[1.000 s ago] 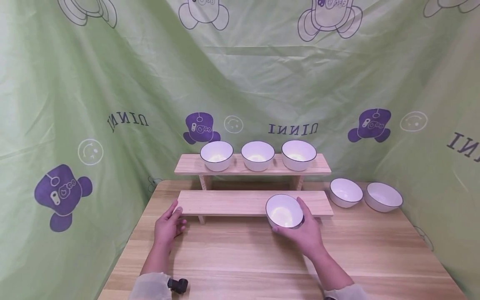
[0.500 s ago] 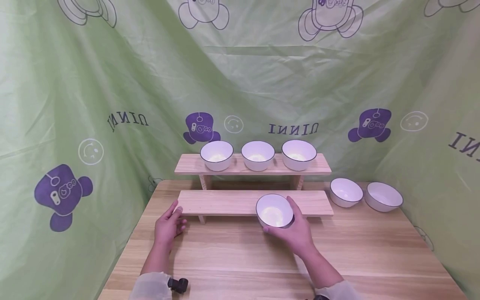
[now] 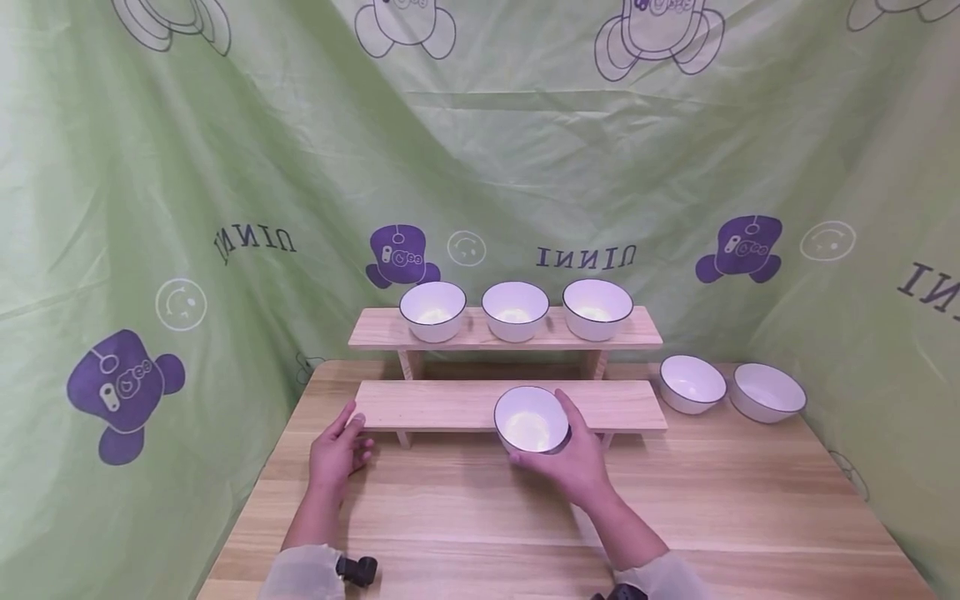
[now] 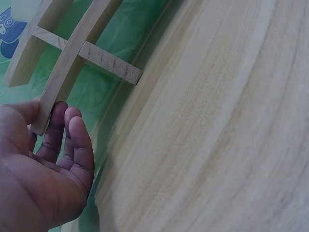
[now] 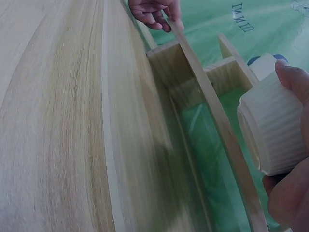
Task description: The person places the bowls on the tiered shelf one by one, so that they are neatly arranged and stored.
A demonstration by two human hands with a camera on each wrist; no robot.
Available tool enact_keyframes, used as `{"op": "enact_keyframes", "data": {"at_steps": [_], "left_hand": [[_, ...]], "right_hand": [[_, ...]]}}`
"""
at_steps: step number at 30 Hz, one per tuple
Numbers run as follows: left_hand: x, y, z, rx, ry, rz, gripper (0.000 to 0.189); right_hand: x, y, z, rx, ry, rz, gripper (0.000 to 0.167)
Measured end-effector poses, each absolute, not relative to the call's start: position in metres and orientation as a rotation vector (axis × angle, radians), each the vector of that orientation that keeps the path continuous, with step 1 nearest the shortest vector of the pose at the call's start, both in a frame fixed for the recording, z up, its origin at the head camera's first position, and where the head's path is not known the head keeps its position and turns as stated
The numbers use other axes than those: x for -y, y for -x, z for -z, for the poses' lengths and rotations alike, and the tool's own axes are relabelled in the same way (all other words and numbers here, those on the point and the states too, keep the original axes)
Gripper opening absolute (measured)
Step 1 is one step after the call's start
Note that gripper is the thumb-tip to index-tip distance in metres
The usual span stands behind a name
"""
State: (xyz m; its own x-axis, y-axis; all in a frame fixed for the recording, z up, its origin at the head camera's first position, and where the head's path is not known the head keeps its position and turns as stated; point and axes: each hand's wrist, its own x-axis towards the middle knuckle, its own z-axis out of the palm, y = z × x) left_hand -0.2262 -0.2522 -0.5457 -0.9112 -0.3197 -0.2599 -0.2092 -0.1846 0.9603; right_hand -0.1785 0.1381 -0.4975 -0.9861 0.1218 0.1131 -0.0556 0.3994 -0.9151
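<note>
My right hand (image 3: 573, 467) grips a white bowl (image 3: 528, 421) with a dark rim, thumb at the near side and fingers round its right side. In the head view the bowl overlaps the front edge of the lower shelf board (image 3: 435, 404), right of its middle. The right wrist view shows the bowl's ribbed outer wall (image 5: 277, 128) and its base close to the board. At the board's left end my left hand (image 3: 336, 450) pinches the wood; in the left wrist view the thumb lies on one face of the board (image 4: 60, 79) and fingers curl behind it.
On the upper shelf board (image 3: 360, 329) stand three white bowls in a row, including a left bowl (image 3: 433, 312). Two more, an inner bowl (image 3: 692, 385) and an outer bowl (image 3: 768, 393), sit on the table (image 3: 450, 533) right of the rack. A green curtain (image 3: 480, 167) hangs behind.
My right hand has carried the bowl leftward along the front of the lower shelf board. My left hand has stayed at the board's left end.
</note>
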Motion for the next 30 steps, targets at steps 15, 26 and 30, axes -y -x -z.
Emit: {"op": "enact_keyframes", "data": {"at_steps": [15,26,30], "left_hand": [[0.252,0.226,0.546,1.956,-0.622,2.274,0.062],[0.252,0.226,0.546,1.939,-0.617,2.291,0.064],[0.252,0.226,0.547,1.943,-0.615,2.285,0.063]], "right_hand": [[-0.116,0.184,0.500,2.472,-0.031,-1.700,0.126],[-0.094,0.189,0.497,2.465,-0.063,-1.735,0.126],[-0.087,0.191,0.496,2.462,-0.083,-1.745,0.126]]}}
